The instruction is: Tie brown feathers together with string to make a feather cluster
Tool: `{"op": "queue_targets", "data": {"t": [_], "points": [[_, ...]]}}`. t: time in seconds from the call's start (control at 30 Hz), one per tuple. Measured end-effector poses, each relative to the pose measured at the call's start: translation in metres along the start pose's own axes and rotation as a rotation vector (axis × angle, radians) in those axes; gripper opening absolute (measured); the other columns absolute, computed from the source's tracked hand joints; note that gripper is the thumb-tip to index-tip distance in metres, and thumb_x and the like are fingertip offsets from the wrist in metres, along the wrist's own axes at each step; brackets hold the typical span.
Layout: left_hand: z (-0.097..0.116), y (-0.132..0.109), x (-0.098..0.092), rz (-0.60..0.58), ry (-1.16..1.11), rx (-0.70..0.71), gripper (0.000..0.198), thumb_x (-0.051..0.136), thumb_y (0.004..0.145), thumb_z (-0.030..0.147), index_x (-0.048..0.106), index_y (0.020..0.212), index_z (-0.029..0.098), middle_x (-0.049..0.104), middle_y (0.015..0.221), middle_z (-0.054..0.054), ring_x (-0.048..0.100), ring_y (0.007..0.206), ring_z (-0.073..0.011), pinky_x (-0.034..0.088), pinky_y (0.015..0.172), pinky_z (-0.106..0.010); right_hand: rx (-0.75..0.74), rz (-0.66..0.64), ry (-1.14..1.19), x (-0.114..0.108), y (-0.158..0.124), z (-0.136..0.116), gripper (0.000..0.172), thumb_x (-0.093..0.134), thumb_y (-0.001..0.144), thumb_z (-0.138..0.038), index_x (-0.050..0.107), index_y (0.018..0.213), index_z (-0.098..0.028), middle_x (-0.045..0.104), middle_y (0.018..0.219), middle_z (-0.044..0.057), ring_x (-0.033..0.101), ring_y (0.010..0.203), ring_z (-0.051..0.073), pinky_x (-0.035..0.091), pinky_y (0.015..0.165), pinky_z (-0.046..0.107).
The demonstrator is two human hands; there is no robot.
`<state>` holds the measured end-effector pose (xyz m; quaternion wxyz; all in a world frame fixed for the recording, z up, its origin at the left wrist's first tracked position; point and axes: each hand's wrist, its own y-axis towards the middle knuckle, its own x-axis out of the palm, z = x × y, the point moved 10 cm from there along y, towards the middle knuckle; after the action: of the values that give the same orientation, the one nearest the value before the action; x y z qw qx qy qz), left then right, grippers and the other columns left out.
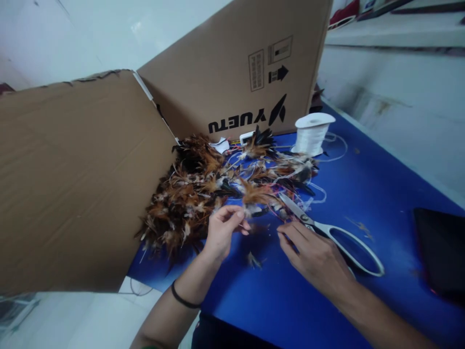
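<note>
My left hand [222,230] is closed in a pinch at the near edge of a feather pile [192,186]. A thin pale strand shows at its fingertips, too small to name, and a blurred brown wisp lies just to their right. My right hand [314,252] has its fingers drawn together; whatever they hold, if anything, is hidden. Silver scissors [358,247] lie beside that hand, their blades pointing at the feathers and part of one handle under the hand. A brown feather tuft with white down [256,194] sits just above the gap between my hands.
Cardboard panels [225,72] stand along the left and back of the blue table [247,295]. A white spool [313,135] with loose cord stands at the back right. A dark phone-like slab [441,252] lies at the right edge. A loose feather bit [254,261] lies in front.
</note>
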<state>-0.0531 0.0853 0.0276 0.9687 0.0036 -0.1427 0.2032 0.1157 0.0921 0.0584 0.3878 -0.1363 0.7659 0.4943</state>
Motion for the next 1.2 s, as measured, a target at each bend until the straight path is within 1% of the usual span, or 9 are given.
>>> {"op": "queue_targets", "data": {"t": [0.1,0.27,0.37,0.5,0.6,0.7,0.8,0.97,1.2], "points": [[0.035,0.002,-0.031,0.105,0.0,0.083,0.022,0.073,0.067,0.026,0.063,0.082,0.014,0.065,0.068,-0.001,0.058,0.051,-0.0086,0.046,0.045,-0.019,-0.011,-0.001,0.008,-0.001,0.001,-0.002,0.025,0.038,0.092,-0.013,0.062,0.084,-0.016,0.062,0.079,0.006,0.059,0.076,0.016,0.046,0.068,0.028],[0.093,-0.004,-0.133,0.46,0.039,0.303,0.032,0.075,0.062,0.023,0.061,0.089,0.014,0.066,0.078,-0.003,0.058,0.052,-0.0063,0.044,0.045,-0.016,-0.069,-0.004,-0.028,-0.007,0.004,-0.014,0.03,0.036,0.091,-0.009,0.06,0.075,-0.016,0.061,0.074,0.005,0.058,0.071,0.015,0.044,0.064,0.027],[0.111,-0.023,-0.184,0.656,0.114,0.4,0.042,0.072,0.065,0.022,0.057,0.104,0.017,0.065,0.095,-0.007,0.064,0.06,-0.0096,0.049,0.052,-0.019,-0.122,-0.018,-0.102,-0.008,0.006,-0.022,0.032,0.035,0.09,-0.004,0.059,0.071,-0.015,0.061,0.073,0.006,0.057,0.07,0.015,0.042,0.061,0.028],[0.111,-0.054,-0.204,0.768,0.231,0.459,0.037,0.071,0.064,0.022,0.059,0.099,0.017,0.061,0.1,-0.005,0.063,0.059,-0.0085,0.051,0.052,-0.02,-0.115,-0.011,-0.104,-0.009,0.007,-0.022,0.032,0.034,0.091,-0.007,0.059,0.072,-0.015,0.062,0.073,0.006,0.058,0.069,0.015,0.042,0.061,0.028],[0.103,-0.069,-0.188,0.722,0.317,0.463,0.025,0.067,0.07,0.029,0.061,0.089,0.014,0.062,0.079,-0.001,0.059,0.053,-0.0077,0.048,0.047,-0.018,-0.062,-0.008,-0.039,-0.007,0.006,-0.017,0.031,0.034,0.091,-0.01,0.06,0.075,-0.016,0.062,0.072,0.006,0.059,0.067,0.015,0.043,0.063,0.028],[0.094,-0.074,-0.156,0.575,0.407,0.46,0.021,0.063,0.075,0.029,0.062,0.089,0.014,0.06,0.065,0.001,0.055,0.047,-0.0073,0.046,0.046,-0.019,0.055,-0.001,0.031,-0.004,0.003,-0.006,0.024,0.039,0.091,-0.015,0.061,0.081,-0.017,0.063,0.072,0.004,0.059,0.065,0.014,0.045,0.064,0.027],[0.076,-0.07,-0.118,0.366,0.565,0.394,0.02,0.062,0.077,0.028,0.062,0.093,0.016,0.062,0.067,0.0,0.057,0.05,-0.0089,0.047,0.049,-0.02,0.143,-0.031,0.074,0.001,0.002,0.003,0.02,0.042,0.088,-0.016,0.061,0.085,-0.017,0.064,0.076,0.004,0.061,0.067,0.015,0.046,0.064,0.027],[0.022,-0.062,-0.047,-0.147,0.985,0.277,0.016,0.057,0.082,0.028,0.066,0.093,0.019,0.061,0.081,-0.003,0.053,0.052,-0.0065,0.044,0.048,-0.018,0.18,-0.052,0.093,0.004,0.002,0.008,0.017,0.045,0.085,-0.013,0.061,0.086,-0.016,0.064,0.083,0.004,0.062,0.07,0.015,0.047,0.065,0.026],[-0.018,-0.06,0.002,-0.508,1.285,0.353,0.03,0.055,0.083,0.019,0.058,0.113,0.023,0.057,0.093,-0.005,0.058,0.076,-0.0135,0.049,0.07,-0.026,0.195,-0.093,0.082,0.004,0.002,0.01,0.018,0.043,0.086,-0.013,0.061,0.087,-0.016,0.063,0.083,0.005,0.061,0.071,0.015,0.046,0.063,0.026]]}}
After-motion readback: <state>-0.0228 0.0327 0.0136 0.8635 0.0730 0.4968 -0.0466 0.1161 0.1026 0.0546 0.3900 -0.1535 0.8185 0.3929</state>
